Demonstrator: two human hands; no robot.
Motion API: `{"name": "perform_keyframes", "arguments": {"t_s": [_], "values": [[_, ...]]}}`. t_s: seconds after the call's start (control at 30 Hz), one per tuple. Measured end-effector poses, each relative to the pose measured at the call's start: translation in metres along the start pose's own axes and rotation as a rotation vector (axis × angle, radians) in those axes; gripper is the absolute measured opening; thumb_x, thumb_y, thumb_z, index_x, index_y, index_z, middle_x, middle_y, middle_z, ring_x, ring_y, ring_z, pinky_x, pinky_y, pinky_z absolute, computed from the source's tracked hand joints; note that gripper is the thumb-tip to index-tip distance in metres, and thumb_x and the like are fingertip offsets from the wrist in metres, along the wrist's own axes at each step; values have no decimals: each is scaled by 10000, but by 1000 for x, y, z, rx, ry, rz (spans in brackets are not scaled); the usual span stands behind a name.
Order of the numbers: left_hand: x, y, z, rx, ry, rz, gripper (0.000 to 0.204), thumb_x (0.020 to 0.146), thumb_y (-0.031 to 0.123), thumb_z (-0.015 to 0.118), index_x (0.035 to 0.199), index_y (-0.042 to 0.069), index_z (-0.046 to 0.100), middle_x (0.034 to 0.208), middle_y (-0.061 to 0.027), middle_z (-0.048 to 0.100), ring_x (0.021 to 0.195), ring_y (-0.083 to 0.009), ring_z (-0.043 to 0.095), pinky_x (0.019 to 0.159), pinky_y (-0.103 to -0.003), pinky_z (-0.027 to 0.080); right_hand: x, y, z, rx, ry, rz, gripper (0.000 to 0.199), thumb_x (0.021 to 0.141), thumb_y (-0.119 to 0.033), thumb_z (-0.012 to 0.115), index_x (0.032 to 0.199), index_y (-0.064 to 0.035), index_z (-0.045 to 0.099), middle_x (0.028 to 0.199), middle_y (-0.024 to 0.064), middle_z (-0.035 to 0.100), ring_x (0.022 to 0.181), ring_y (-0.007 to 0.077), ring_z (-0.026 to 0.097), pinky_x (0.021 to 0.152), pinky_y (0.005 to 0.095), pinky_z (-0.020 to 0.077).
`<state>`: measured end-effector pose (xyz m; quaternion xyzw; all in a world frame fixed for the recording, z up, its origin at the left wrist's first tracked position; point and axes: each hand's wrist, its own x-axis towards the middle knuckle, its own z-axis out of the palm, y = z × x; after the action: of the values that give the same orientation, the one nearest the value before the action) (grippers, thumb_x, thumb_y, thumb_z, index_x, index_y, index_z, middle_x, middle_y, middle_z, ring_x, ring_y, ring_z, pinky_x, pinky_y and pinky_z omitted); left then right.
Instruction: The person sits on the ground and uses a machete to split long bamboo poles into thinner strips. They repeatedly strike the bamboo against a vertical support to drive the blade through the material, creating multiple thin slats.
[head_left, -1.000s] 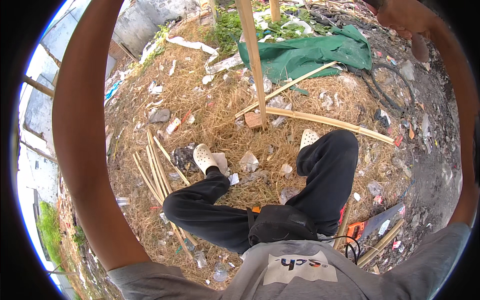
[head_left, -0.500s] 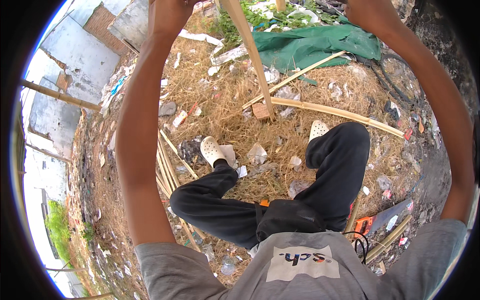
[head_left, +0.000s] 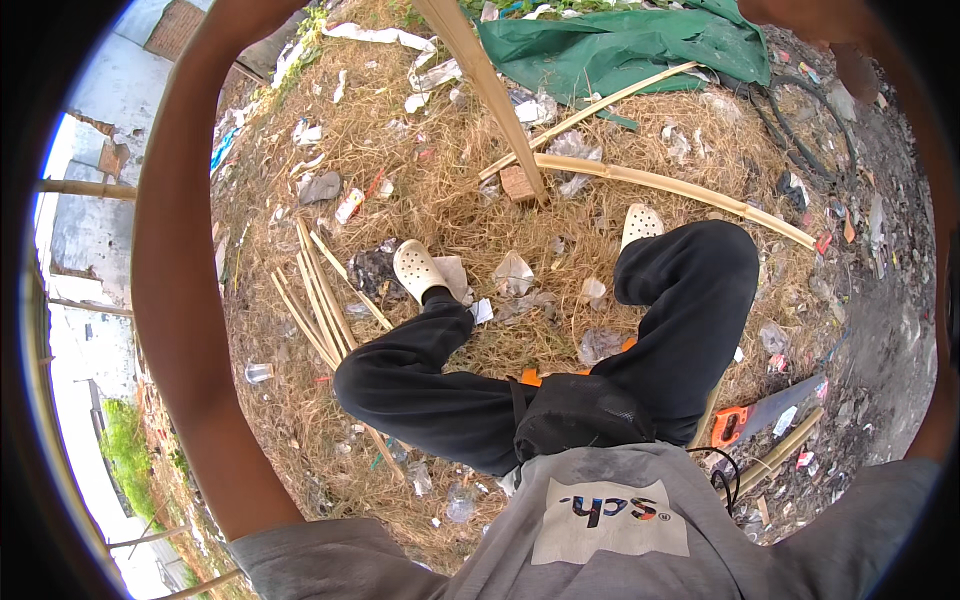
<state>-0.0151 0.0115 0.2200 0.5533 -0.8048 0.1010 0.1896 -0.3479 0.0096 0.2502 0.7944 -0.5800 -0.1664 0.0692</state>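
A long, light split-bamboo strip [head_left: 488,95] stands tilted in front of me. Its lower end meets the ground next to a broken brick [head_left: 517,184], and its upper end runs out of the picture. My left arm [head_left: 178,260] is raised along the left side, with its hand beyond the top edge. At the top right my right hand [head_left: 800,18] is only partly visible and blurred; its fingers and anything in them cannot be made out. Another bamboo strip [head_left: 690,195] lies curved on the grass beyond my right foot, with a thinner strip [head_left: 590,115] lying slantwise beside it.
A green tarp [head_left: 610,55] lies ahead, with black hose [head_left: 800,130] to its right. Several bamboo strips [head_left: 325,300] lie beyond my left knee. Near my right hip are a handsaw [head_left: 765,412] and more bamboo [head_left: 785,450]. Litter dots the dry grass.
Both arms have spread outward and up; the left hand has left the picture and the right is cut off by the edge. The standing strip leans slightly more to the left.
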Motion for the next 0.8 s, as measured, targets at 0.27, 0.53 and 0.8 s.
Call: {"name": "perform_keyframes", "arguments": {"t_s": [0.27,0.53,0.8], "values": [[-44,-86,-1,18,-75,-51,290,811,235,789,1044,71,737,880,-77,745,855,-241,718,751,-378,581,62,-63,77,466,81,-403,394,790,-75,634,1137,74,520,658,86,576,508,163,564,443,338,463],[-146,-43,45,128,818,-639,747,799,388,800,1346,-38,524,1391,-221,533,1294,-325,513,1038,-427,449,-32,-111,114,1540,-251,-461,604,789,-103,709,1251,86,369,808,129,591,540,142,556,464,306,453],[-203,172,114,-1054,530,-565,719,924,518,636,1377,-9,451,1170,-199,598,1057,-261,621,853,-337,502,-59,-213,146,2256,-92,-399,674,875,-305,661,1310,93,335,1101,204,575,966,230,613,794,320,503]]}}
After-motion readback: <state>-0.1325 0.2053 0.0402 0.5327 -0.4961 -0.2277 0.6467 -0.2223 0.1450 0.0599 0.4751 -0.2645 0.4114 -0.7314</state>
